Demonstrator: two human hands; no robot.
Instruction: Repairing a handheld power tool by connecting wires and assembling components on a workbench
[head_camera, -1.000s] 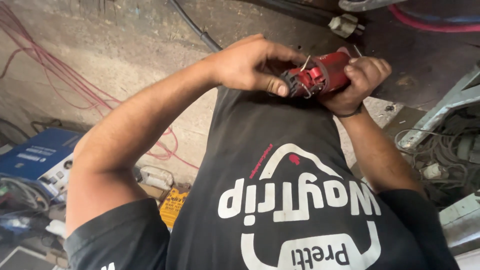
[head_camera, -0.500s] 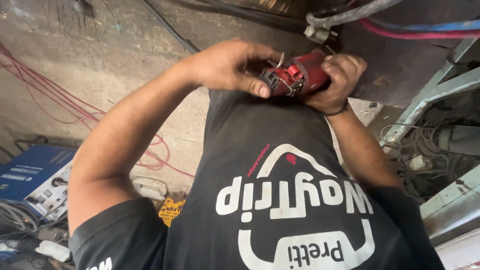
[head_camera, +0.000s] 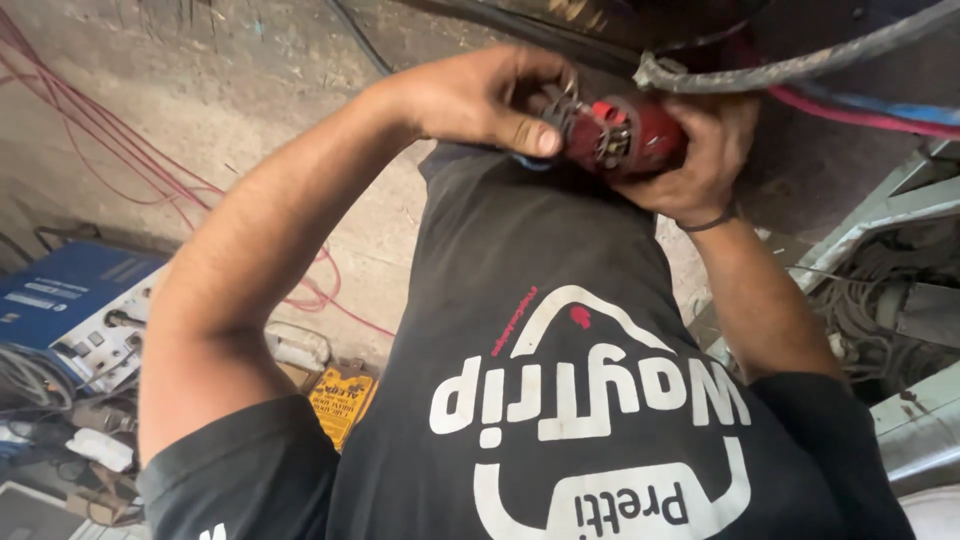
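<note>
Person seen from above, black T-shirt (head_camera: 560, 330) with white print fills the lower middle, both bare arms raised up to the top centre. Concrete floor (head_camera: 200, 110) behind, dusty, red wires (head_camera: 90, 150) trailing across it at left. Red power tool (head_camera: 625, 135), small motor body, held up at top centre above the shirt collar; long axis runs roughly left-right across the view, open end with dark metal parts and wiring facing left toward the left hand (head_camera: 480, 95), rear end buried in the right hand (head_camera: 700, 160). Left hand pinches at the tool's open end, thumb pressed on it; right hand clenched around the red body, dark band on that wrist. Versus half a second ago: tool and hands sit in the same grip, view has shifted so they ride higher and a grey hose (head_camera: 800, 65) now crosses just over the tool. Red and blue hoses (head_camera: 870, 110) run right of it. Blue machine box (head_camera: 70, 300) lower left, yellow box (head_camera: 340, 400) beside the shirt, grey cable tangle (head_camera: 880, 310) at right.
</note>
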